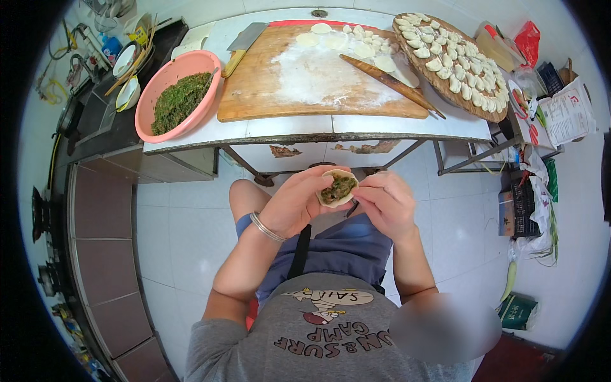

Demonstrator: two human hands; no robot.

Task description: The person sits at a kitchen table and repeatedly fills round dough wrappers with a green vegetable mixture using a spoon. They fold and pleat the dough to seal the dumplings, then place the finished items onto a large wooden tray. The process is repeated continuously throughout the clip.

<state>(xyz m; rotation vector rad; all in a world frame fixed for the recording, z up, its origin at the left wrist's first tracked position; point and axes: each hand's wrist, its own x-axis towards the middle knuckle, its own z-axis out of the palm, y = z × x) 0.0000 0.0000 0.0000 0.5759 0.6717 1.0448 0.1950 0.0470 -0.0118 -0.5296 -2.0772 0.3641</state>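
Note:
Above my lap, my left hand [294, 202] cradles a round dumpling wrapper [338, 189] with green filling heaped in its middle. My right hand [387, 202] pinches the wrapper's right edge between thumb and fingers. The wrapper is still unfolded, with the filling showing. On the table ahead, a pink basin [141, 121] holds chopped green filling. A floured wooden board [254, 95] bears flat wrappers [307, 40], small dough pieces [369, 38] and a tapered rolling pin [391, 84]. Rows of folded dumplings [455, 69] cover a round tray [439, 89] at the right.
A cleaver [245, 46] lies at the board's left back corner. Bowls [129, 92] with chopsticks stand on the dark counter at the left. The table's front edge [331, 136] runs just beyond my hands. Bags, a black crate [523, 207] and a green package [519, 312] sit at the right.

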